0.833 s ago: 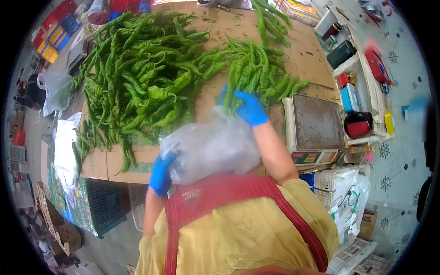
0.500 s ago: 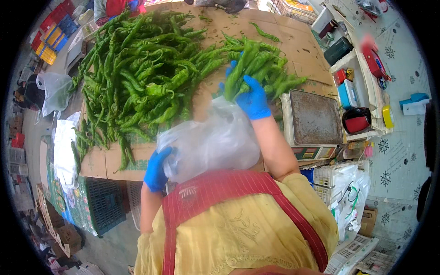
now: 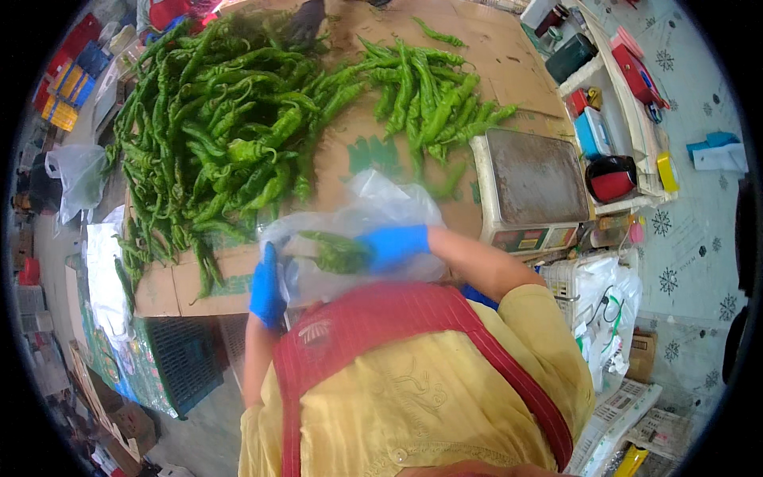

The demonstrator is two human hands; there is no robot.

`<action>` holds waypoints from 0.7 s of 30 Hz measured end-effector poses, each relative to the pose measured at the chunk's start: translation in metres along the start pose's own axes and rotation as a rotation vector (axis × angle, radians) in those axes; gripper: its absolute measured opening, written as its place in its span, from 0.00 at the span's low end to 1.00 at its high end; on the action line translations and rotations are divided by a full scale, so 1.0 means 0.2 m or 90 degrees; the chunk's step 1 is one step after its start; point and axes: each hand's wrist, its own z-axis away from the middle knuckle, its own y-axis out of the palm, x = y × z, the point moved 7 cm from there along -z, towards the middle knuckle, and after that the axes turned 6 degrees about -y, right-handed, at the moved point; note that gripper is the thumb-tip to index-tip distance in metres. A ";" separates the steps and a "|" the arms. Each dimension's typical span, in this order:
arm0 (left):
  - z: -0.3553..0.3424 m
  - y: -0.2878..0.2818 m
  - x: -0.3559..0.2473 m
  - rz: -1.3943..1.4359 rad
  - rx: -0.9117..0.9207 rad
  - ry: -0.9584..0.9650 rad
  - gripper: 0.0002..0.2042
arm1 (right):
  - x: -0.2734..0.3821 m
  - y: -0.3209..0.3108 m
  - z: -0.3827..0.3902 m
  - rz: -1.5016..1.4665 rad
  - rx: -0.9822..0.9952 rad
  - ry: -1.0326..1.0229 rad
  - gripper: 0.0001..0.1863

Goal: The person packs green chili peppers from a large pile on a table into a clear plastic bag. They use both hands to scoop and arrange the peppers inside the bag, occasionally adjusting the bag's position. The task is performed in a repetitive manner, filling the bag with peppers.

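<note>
In my blue-gloved right hand (image 3: 395, 246) is a bunch of green peppers (image 3: 337, 253), lying at the clear plastic bag (image 3: 395, 208). The fingertips are hidden by the bag and the peppers. My left hand (image 3: 269, 289), also gloved in blue, is closed on the bag's left edge, close to my apron. A big heap of long green peppers (image 3: 222, 147) covers the table's left side. Beyond the bag, to the right, lies a smaller pile of peppers (image 3: 433, 95).
A weighing scale (image 3: 534, 179) with a worn metal plate stands right of the bag. Past it is a white tray (image 3: 628, 119) of small items. Another person's dark-gloved hand (image 3: 306, 22) is at the heap's far edge. Cardboard (image 3: 501, 44) covers the table.
My right hand has come from the smaller pile back to the bag, bringing a bunch of peppers. That pile is smaller. A dark-gloved hand has appeared at the heap.
</note>
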 end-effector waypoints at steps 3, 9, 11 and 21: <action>-0.03 -0.07 0.18 -0.035 -0.024 -0.096 0.25 | 0.13 -0.02 0.10 -0.068 0.047 0.070 0.32; -0.05 -0.09 0.18 -0.215 -0.101 -0.166 0.29 | 0.41 -0.32 0.28 -0.158 -0.379 -0.053 0.27; -0.06 -0.04 0.16 -0.210 -0.095 -0.133 0.30 | 0.58 -0.48 0.27 -0.343 -0.409 -0.348 0.22; -0.06 -0.08 -0.06 0.182 0.068 -0.077 0.27 | -0.05 -0.12 -0.02 0.228 -0.160 -0.059 0.23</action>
